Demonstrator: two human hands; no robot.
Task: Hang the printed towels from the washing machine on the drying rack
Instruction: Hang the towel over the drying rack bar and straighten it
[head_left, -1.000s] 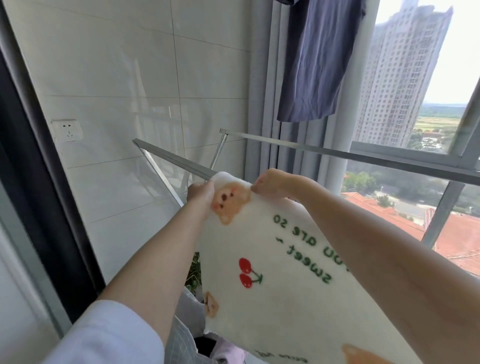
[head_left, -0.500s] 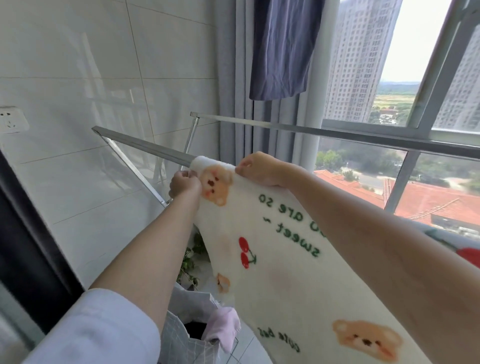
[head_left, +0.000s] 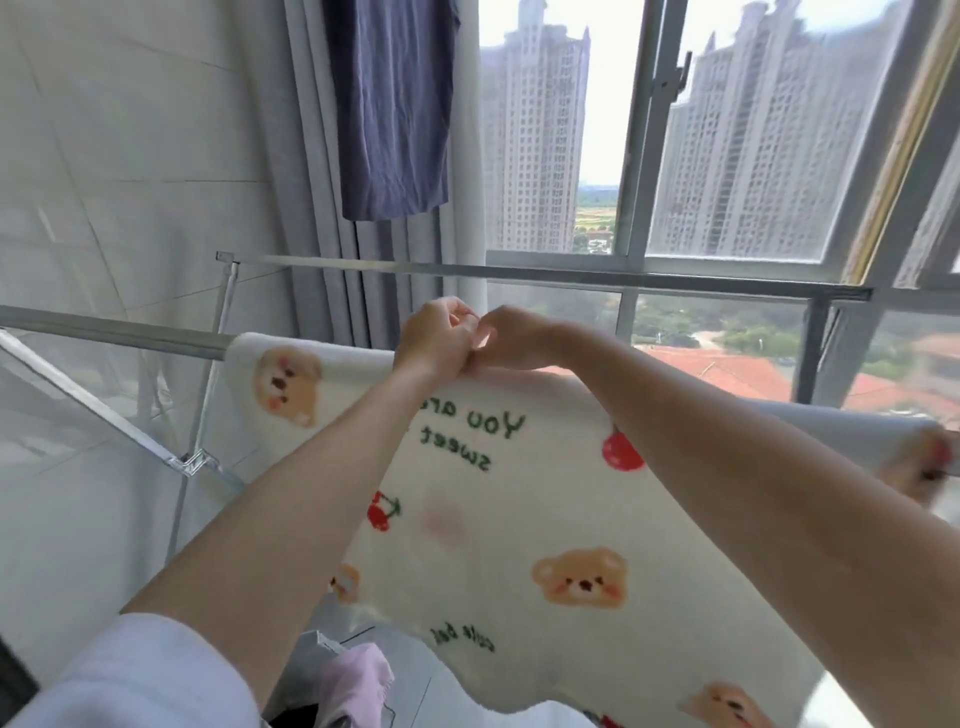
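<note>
**Towel bunched at one point, heavy on the near side**

The left hand (head_left: 436, 340) and right hand (head_left: 514, 340) meet knuckle to knuckle at the top fold of the printed towel (head_left: 519, 519). Both have curled fingers pinching the cloth where it crosses the near rail (head_left: 130, 332) of the drying rack. How much cloth the right fingers hold is hidden.

The towel lies over that rail, and most of its visible length hangs toward the person. How much hangs behind cannot be seen.

If little does, letting go may let the weight drag the towel off, down toward the pink cloth (head_left: 358, 686) below. Both grips sit at one spot, so the blurred right end is unguided and may sag or crease. The far rail (head_left: 571, 275) is bare.
</note>
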